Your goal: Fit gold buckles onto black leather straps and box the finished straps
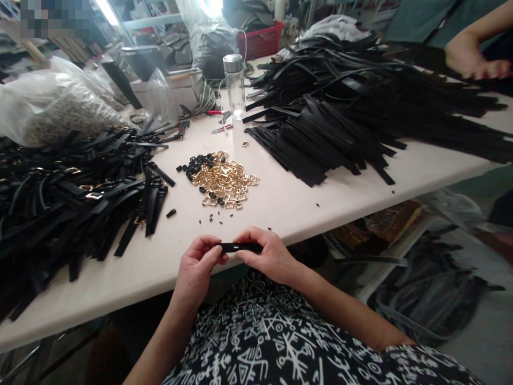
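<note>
Head view: both hands low at the near edge of the white table [304,208].
Left hand [198,267]: pinching one end of short black strap [240,247].
Right hand [269,255]: pinching the other end; strap level between them.
Beyond hands: gold buckles [224,184].
Left of hands: finished straps [76,198].
Far right: loose black strips [360,112]; another person's hand [471,56].
Far back: bottle [234,85].

1. Short black strap [241,247]: flat, narrow, matte, with a small slot near its middle.
2. Pose: level, running left to right.
3. Place: near table edge, each end pinched between fingertips, above the patterned lap.
</note>
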Available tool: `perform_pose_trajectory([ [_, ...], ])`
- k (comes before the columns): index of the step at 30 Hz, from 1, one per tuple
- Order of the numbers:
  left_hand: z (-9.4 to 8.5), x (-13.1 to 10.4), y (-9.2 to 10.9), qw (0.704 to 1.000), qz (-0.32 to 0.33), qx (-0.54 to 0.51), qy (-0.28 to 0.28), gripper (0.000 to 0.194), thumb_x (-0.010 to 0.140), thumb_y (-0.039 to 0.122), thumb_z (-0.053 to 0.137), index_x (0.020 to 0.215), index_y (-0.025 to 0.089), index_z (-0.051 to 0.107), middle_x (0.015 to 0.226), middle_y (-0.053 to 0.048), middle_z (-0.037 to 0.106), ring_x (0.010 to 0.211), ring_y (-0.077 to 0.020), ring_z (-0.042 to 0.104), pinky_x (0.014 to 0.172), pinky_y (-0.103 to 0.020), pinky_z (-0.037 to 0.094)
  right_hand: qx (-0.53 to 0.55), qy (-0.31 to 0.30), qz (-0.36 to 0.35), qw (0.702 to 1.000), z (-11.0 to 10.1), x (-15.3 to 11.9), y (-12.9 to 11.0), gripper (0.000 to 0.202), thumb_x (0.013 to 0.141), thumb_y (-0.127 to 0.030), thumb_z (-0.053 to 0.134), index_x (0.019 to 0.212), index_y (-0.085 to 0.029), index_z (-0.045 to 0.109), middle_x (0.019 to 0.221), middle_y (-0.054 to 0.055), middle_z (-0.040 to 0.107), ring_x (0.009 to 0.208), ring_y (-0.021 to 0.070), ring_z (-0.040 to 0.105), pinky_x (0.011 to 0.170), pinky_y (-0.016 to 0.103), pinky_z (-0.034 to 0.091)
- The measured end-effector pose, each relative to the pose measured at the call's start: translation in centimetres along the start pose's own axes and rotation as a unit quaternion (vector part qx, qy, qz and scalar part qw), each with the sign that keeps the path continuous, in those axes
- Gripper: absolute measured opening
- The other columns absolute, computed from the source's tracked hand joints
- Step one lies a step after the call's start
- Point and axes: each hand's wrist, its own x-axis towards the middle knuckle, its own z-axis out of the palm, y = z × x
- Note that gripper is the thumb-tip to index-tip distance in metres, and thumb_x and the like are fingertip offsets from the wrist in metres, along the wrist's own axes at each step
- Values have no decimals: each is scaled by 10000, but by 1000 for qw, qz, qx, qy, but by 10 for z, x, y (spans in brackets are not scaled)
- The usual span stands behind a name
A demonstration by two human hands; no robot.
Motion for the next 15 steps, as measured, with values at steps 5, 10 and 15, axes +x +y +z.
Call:
perform_pose_trajectory([
  [5,4,2,-3,999,-14,-39,3,257,719,311,797,860,176,629,678,35,641,590,-93,608,609,-199,491,-82,51,-90,991,5,0,5,176,814,-164,689,986,-199,673,903,16,710,828,160,652,739,288,505],
  [10,10,3,-5,1000,8,-22,-21,242,732,274,795,890,178,639,733,32,636,627,-81,579,627,-194,478,-104,51,-168,979,6,2,6,177,869,-181,678,1042,-220,682,925,28,713,856,168,670,762,291,526],
  [15,13,6,-4,999,7,-25,-30,312,739,265,786,1004,185,642,722,37,615,650,-90,572,653,-209,473,-168,77,-225,957,2,0,19,192,884,-194,675,1076,-202,660,922,47,711,834,175,675,730,282,531],
])
